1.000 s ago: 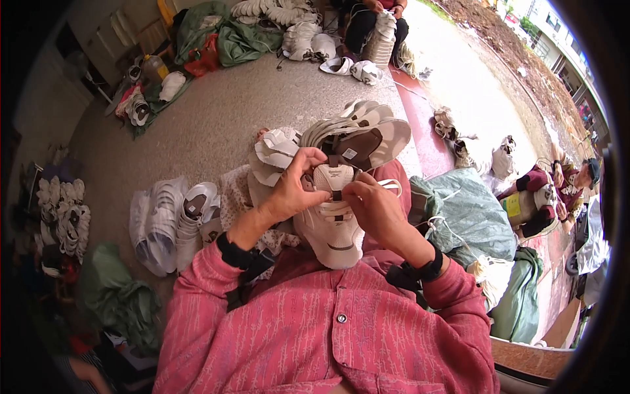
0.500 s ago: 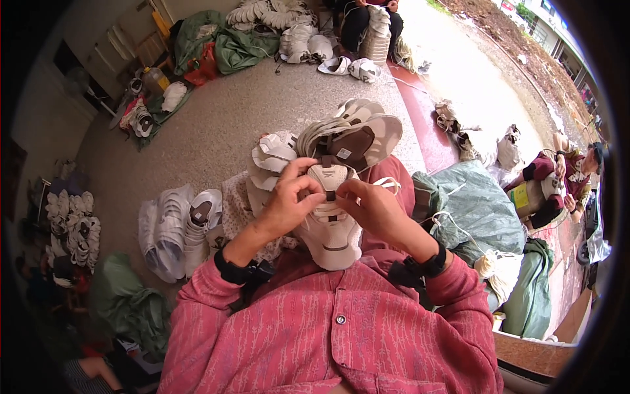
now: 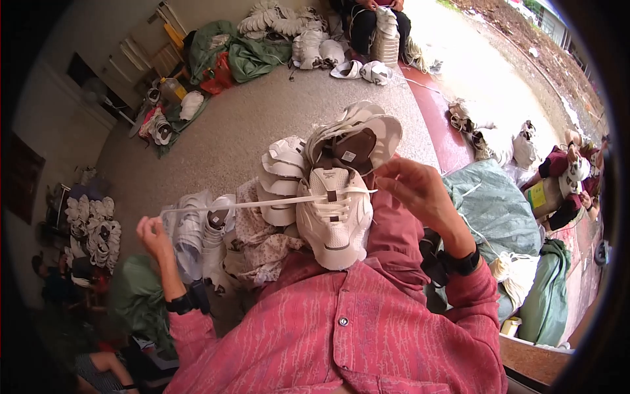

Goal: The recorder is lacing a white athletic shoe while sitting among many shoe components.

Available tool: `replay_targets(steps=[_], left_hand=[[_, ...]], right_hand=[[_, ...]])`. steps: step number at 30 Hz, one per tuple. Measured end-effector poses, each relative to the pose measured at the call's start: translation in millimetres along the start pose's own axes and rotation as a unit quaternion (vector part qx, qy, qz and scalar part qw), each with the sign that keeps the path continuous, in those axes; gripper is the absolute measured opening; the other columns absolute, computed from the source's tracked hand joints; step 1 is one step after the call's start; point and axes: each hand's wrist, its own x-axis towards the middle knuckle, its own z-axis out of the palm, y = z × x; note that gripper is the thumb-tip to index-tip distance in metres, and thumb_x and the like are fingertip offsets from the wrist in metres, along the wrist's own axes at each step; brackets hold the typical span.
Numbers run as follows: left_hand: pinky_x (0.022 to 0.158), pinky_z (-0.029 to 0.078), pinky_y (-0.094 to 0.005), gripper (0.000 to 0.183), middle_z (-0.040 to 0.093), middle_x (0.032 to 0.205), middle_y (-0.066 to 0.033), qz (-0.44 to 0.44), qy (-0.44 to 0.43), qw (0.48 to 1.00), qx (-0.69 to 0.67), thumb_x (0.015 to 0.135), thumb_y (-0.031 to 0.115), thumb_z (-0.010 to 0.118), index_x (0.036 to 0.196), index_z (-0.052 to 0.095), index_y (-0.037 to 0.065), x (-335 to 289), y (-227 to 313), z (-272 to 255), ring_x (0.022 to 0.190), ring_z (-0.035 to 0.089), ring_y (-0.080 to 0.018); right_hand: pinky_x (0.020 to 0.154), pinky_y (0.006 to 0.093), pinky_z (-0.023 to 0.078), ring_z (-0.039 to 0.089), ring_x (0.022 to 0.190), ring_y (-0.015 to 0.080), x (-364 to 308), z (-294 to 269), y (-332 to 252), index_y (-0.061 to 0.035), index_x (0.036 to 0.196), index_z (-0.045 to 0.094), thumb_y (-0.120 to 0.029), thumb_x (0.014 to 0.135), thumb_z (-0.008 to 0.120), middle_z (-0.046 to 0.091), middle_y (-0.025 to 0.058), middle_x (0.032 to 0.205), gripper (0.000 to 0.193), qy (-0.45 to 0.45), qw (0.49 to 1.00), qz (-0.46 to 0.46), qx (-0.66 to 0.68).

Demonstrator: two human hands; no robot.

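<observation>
A white sneaker upper [image 3: 336, 226] with a brown tongue tab rests in my lap, its toe towards me. A pale shoelace [image 3: 256, 203] runs through its upper eyelets and stretches taut to the left. My left hand [image 3: 156, 238] is closed on that lace's far end, well away from the shoe. On the right, my right hand [image 3: 413, 190] is closed in a pinch beside the collar, at the lace's short right end; its fingertips partly hide the grip. Behind the shoe leans a stack of similar uppers [image 3: 384, 134], their brown linings showing. More white uppers [image 3: 279, 180] stand stacked against its left side.
Bagged white shoes [image 3: 190, 230] lie to my left. At right are a green-grey sack [image 3: 492, 203] and a bundle of pale laces [image 3: 512, 272]. Shoe piles and green sacking [image 3: 262, 56] line the far wall. Co-workers sit at the far end and far right.
My left hand has moved from the tongue far out to the left, drawing the lace straight. My right hand has shifted right and slightly up, off the eyelets. The view has shifted slightly.
</observation>
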Motion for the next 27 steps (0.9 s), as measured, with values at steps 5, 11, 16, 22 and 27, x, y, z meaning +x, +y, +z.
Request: replay_targets(steps=[5, 11, 16, 22, 27], left_hand=[[0.089, 0.045, -0.0312, 0.024, 0.06, 0.108, -0.0073, -0.122, -0.225, 0.95, -0.18, 0.087, 0.014, 0.065, 0.108, 0.06, 0.003, -43.5, 88.1, 27.7, 0.102, 0.056, -0.0185], [0.082, 0.046, -0.0283, 0.034, 0.06, 0.108, -0.0042, 0.035, -0.406, 0.832, -0.376, 0.084, 0.016, 0.071, 0.114, 0.06, 0.006, -70.3, 228.5, 51.0, 0.099, 0.056, -0.0142], [0.091, 0.044, -0.0322, 0.029, 0.053, 0.114, -0.006, 0.175, -0.458, 0.788, -0.373, 0.082, 0.018, 0.073, 0.109, 0.064, 0.008, -74.7, 285.2, 65.0, 0.108, 0.052, -0.0177], [0.095, 0.039, -0.0309, 0.019, 0.05, 0.11, -0.0063, 0.281, -0.445, 0.784, -0.33, 0.081, 0.019, 0.074, 0.092, 0.066, 0.006, -74.3, 295.1, 83.0, 0.11, 0.048, -0.0217], [0.089, 0.041, -0.031, 0.017, 0.051, 0.104, -0.0053, 0.141, -0.499, 0.737, -0.434, 0.081, 0.017, 0.075, 0.083, 0.064, 0.003, -69.7, 297.1, 79.3, 0.105, 0.049, -0.0183]], right_hand=[[0.063, 0.0322, 0.05, 0.065, 0.068, 0.0218, -7.5, 8.0, 33.6, -0.0024, 0.095, 0.068, -0.014, 0.089, 0.063, 0.067, 0.0118, 0.077, 0.014, -0.052, 0.992, 0.003, -0.114], [0.064, 0.0301, 0.048, 0.06, 0.073, 0.0173, 10.8, 35.2, 28.4, -0.0034, 0.102, 0.064, -0.007, 0.089, 0.062, 0.059, 0.0081, 0.085, 0.014, -0.017, 0.977, -0.124, -0.172], [0.07, 0.0374, 0.048, 0.06, 0.084, 0.0298, 30.3, 49.0, 16.8, -0.0056, 0.102, 0.062, -0.009, 0.087, 0.063, 0.055, 0.0126, 0.095, 0.015, -0.07, 0.958, -0.113, -0.253], [0.072, 0.0357, 0.048, 0.059, 0.084, 0.0278, 54.6, 35.5, 30.6, -0.0039, 0.095, 0.062, -0.005, 0.086, 0.063, 0.054, 0.0112, 0.095, 0.01, -0.139, 0.952, -0.136, -0.235], [0.07, 0.0329, 0.047, 0.059, 0.083, 0.0233, 56.7, 33.9, 36.9, -0.0024, 0.097, 0.06, -0.002, 0.085, 0.063, 0.053, 0.0094, 0.094, 0.013, -0.134, 0.95, -0.187, -0.213]])
